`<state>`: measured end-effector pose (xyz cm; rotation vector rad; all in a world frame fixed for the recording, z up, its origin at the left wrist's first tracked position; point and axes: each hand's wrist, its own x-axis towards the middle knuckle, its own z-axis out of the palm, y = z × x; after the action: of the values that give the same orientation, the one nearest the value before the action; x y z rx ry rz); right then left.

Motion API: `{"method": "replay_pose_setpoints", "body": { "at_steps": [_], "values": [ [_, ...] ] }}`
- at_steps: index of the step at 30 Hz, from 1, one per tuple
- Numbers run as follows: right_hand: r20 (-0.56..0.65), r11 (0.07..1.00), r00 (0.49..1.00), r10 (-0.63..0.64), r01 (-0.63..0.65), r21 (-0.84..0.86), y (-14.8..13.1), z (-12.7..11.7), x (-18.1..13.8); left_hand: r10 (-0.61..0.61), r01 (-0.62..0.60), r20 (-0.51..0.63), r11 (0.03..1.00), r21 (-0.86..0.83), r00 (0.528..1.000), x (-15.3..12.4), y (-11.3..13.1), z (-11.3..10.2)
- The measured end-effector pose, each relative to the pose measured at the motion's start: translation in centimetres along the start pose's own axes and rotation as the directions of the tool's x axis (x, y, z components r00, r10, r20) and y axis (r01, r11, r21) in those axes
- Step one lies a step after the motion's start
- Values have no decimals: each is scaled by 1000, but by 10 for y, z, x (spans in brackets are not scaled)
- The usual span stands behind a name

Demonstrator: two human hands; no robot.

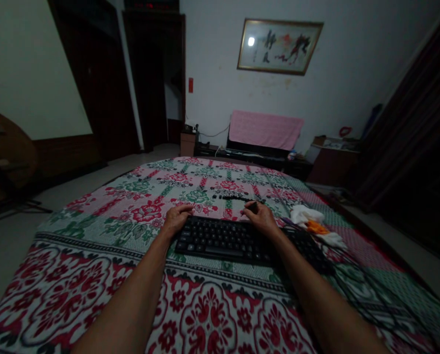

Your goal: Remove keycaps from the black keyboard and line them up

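Observation:
A black keyboard (220, 238) lies on the patterned bed cover, its right part partly hidden by my right forearm. My left hand (177, 219) rests at the keyboard's back left corner, its fingers loosely bent and pointing right. Above the back edge, my right hand (262, 219) is closed around a small dark object (254, 207), whose kind I cannot make out. Just beyond the hands, small black pieces (232, 197) that look like keycaps lie in a row on the cover.
White and orange cloths (308, 216) lie right of the keyboard, with dark cables (367, 285) trailing toward the right front. The bed cover (146, 211) spreads all around. Past the bed stand a low cabinet with a pink cloth (266, 129) and a side cabinet (332, 160).

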<state>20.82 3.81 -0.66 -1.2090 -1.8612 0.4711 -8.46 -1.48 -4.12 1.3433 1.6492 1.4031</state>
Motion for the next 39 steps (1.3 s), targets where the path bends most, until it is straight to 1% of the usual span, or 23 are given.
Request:
{"method": "replay_pose_setpoints", "body": {
  "at_steps": [2, 5, 8, 12, 14, 15, 17, 20, 22, 25, 26, 29, 31, 33, 35, 37, 39],
  "values": [
    [-25, 1000, 1000, 6, -7, -25, 2, -7, -9, -1, 1, -2, 1000, 4, 1000, -1, 1, -1],
    [-55, 1000, 998, 28, -29, -10, 8, -12, -20, -9, 9, 0, 1000, -2, 1000, -2, 3, -2],
    [-78, 999, 996, 48, -49, -12, 13, -13, -28, -34, 35, 8, 999, -30, 999, -3, 3, -1],
    [-118, 998, 993, 32, -38, -46, 12, -12, -34, -56, 56, 12, 996, -64, 998, -1, 1, 0],
    [-121, 998, 993, 17, -25, -61, 10, -11, -36, -54, 55, 8, 997, -61, 998, 0, -1, 1],
    [-116, 998, 993, 12, -19, -67, 10, -11, -36, -58, 57, -12, 997, -49, 998, 1, -2, 1],
    [-115, 998, 993, 13, -21, -67, 9, -10, -37, -52, 52, -2, 998, -21, 999, 3, -5, 0],
    [-122, 998, 992, 14, -22, -63, 8, -11, -38, -14, 14, -6, 1000, 9, 1000, 4, -8, -1],
    [-122, 998, 992, 16, -24, -60, 5, -11, -39, -29, 29, -11, 999, 12, 1000, 5, -9, -2],
    [-115, 997, 993, 20, -29, -76, 1, -12, -41, -45, 45, 11, 999, 11, 999, 6, -11, -3],
    [-109, 996, 994, 16, -26, -84, 0, -13, -41, -47, 47, -8, 999, 12, 999, 6, -11, -3],
    [-102, 995, 995, 7, -17, -98, -3, -13, -43, -49, 49, 0, 999, 9, 999, 5, -8, -3],
    [-100, 996, 995, 8, -16, -84, -4, -13, -44, -41, 41, 2, 999, 15, 999, 2, -5, -3],
    [-98, 998, 995, 1, -7, -62, -4, -14, -44, -48, 48, -28, 999, 11, 998, -1, 0, -3],
    [-113, 999, 993, -17, 12, -43, -2, -15, -43, -45, 45, -21, 999, 11, 999, -4, 3, -3],
    [-155, 1000, 988, -27, 29, 10, 0, -16, -40, -39, 38, -23, 999, -10, 999, -4, 3, -2],
    [-169, 998, 986, 3, 8, 64, 1, -15, -36, -58, 58, -19, 998, -36, 998, -3, 1, -2]
  ]
}}
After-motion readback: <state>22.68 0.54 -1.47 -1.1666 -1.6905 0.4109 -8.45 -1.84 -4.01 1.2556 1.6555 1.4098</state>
